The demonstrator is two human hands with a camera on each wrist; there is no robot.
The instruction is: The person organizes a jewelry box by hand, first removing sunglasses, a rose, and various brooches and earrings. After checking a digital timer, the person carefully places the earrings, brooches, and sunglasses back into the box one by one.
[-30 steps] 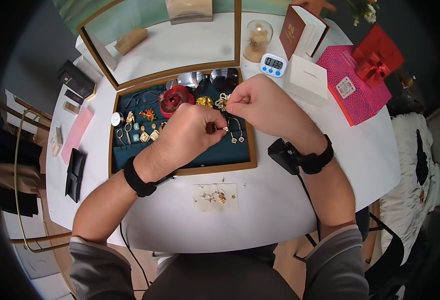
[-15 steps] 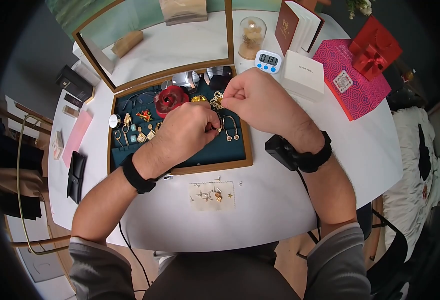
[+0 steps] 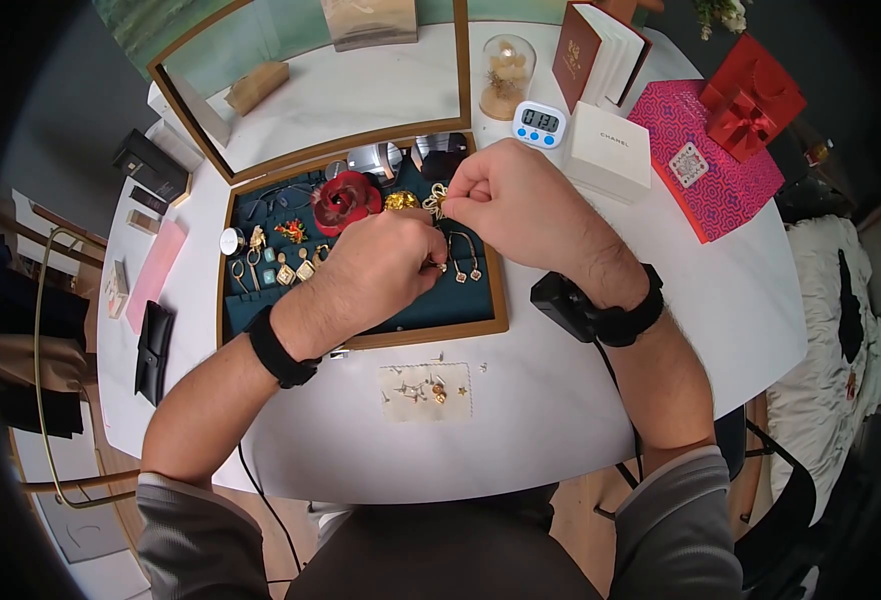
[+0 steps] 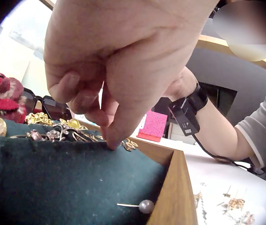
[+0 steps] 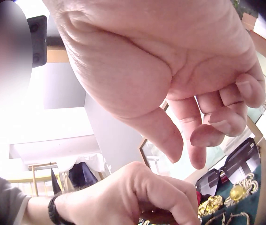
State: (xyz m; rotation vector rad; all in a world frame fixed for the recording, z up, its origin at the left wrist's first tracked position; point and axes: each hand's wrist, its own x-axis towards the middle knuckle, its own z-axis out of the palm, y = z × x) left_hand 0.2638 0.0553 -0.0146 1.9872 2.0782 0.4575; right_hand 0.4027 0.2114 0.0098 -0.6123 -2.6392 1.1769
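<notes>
My left hand [image 3: 375, 265] is over the right part of a teal-lined jewelry box [image 3: 500, 300], pinching a small earring mostly hidden by its fingertips. In the left wrist view the thumb tip [image 4: 113, 140] meets the edge of a velvet fold. Just to the right, two drop earrings [image 3: 467, 262] hang in the lining. Near a yellow-stoned brooch [image 5: 238, 193] hovers my right hand [image 3: 525, 205], fingers loosely bent. Its thumb and index finger are apart, nothing between them, in the right wrist view. A pearl pin [image 4: 146, 206] lies on the velvet.
The box's mirrored lid [image 3: 310, 90] stands raised behind. A red flower [image 3: 345, 203] and sunglasses [image 5: 233, 168] share the box. In front lies a cream cloth [image 3: 395, 405] with several small earrings. A timer [image 3: 538, 124], white box [image 3: 608, 150] and glass dome [image 3: 507, 75] stand back right.
The left fingertips have lowered slightly toward the velvet, and the small earring at them shows less. The right hand stays near the brooch. The head view has shifted a little.
</notes>
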